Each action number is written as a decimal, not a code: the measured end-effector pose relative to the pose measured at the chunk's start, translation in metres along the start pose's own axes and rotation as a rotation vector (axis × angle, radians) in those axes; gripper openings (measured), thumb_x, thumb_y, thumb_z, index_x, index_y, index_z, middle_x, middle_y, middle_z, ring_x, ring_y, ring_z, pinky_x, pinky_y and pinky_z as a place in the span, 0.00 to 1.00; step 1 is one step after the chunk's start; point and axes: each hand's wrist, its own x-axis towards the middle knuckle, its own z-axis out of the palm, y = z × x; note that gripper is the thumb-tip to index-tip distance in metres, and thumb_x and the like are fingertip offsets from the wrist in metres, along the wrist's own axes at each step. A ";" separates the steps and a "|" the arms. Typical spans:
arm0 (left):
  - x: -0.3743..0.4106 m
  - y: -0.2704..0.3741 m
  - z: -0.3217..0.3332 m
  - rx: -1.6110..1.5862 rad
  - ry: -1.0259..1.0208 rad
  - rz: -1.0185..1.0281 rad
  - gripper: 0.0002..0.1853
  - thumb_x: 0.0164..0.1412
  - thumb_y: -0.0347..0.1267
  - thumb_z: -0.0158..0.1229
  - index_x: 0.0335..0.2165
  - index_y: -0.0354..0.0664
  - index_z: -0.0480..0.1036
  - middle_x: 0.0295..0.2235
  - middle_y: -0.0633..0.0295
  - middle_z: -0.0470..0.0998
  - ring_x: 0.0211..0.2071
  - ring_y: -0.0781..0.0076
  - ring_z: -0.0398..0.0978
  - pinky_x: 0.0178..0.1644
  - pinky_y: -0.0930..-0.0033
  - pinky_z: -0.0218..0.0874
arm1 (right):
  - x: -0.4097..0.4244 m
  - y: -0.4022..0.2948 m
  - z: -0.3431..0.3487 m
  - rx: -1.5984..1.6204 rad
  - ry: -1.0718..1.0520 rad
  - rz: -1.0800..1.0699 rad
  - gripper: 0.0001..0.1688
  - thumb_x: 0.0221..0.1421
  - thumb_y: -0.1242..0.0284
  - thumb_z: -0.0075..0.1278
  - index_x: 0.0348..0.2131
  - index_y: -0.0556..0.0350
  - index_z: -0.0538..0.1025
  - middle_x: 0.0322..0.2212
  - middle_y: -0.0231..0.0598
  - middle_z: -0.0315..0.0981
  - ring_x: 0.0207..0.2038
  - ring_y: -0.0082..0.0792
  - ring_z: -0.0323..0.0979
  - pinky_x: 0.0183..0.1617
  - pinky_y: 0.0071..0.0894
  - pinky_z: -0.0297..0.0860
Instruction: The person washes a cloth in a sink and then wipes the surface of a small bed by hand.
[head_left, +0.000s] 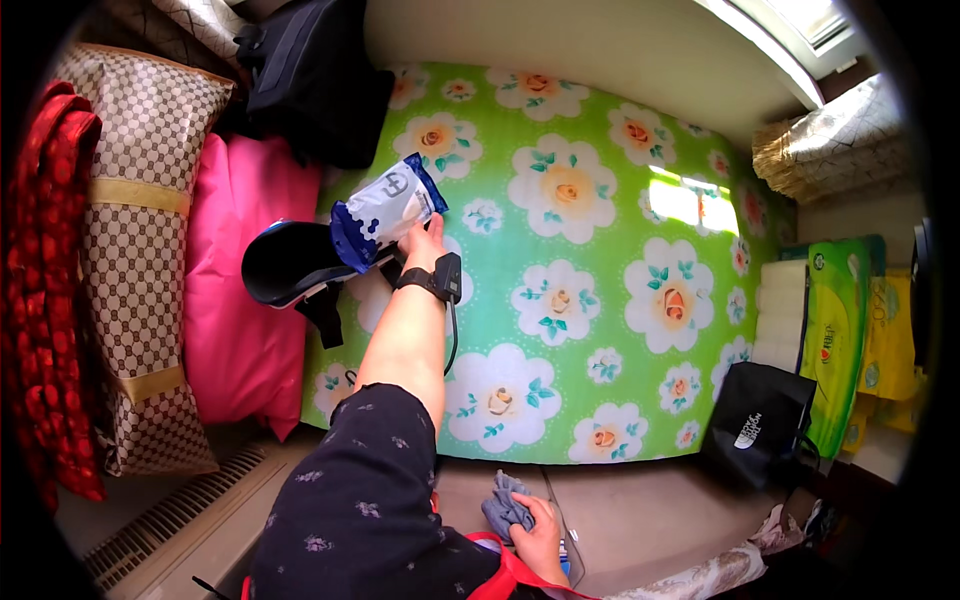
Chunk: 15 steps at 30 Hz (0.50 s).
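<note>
My left hand, with a black strapped device on the wrist, reaches across the floral green cover. It holds a white and blue plastic packet by its lower right side; part of the grip is hidden behind the packet. Just under and left of the packet lies a dark, hollow, curved item with a pale rim and a black strap. Near the front edge of the cover, my right hand grips a crumpled grey-blue cloth.
A pink bundle, a patterned long bag and red fabric line the left side. Behind stands a black bag. At right are a black bag with white lettering and green tissue packaging.
</note>
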 end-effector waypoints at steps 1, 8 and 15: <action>-0.002 0.006 -0.002 0.087 0.038 0.009 0.16 0.64 0.28 0.50 0.47 0.28 0.62 0.43 0.45 0.72 0.32 0.57 0.78 0.33 0.66 0.76 | -0.002 -0.001 -0.001 -0.010 -0.001 -0.013 0.26 0.35 0.79 0.48 0.41 0.52 0.78 0.40 0.44 0.73 0.45 0.47 0.69 0.53 0.38 0.65; -0.060 0.052 0.038 1.862 -0.743 0.911 0.10 0.52 0.33 0.58 0.33 0.41 0.73 0.30 0.56 0.79 0.32 0.61 0.78 0.39 0.61 0.68 | -0.004 0.000 0.003 0.051 0.070 0.003 0.26 0.35 0.78 0.49 0.41 0.52 0.78 0.39 0.44 0.74 0.45 0.47 0.69 0.52 0.38 0.65; -0.031 0.134 0.064 2.348 -0.180 0.604 0.61 0.36 0.42 0.75 0.64 0.56 0.46 0.56 0.53 0.66 0.60 0.54 0.57 0.63 0.42 0.38 | -0.014 0.010 0.007 0.014 0.029 0.004 0.26 0.35 0.77 0.49 0.41 0.51 0.78 0.39 0.43 0.74 0.44 0.48 0.68 0.52 0.39 0.65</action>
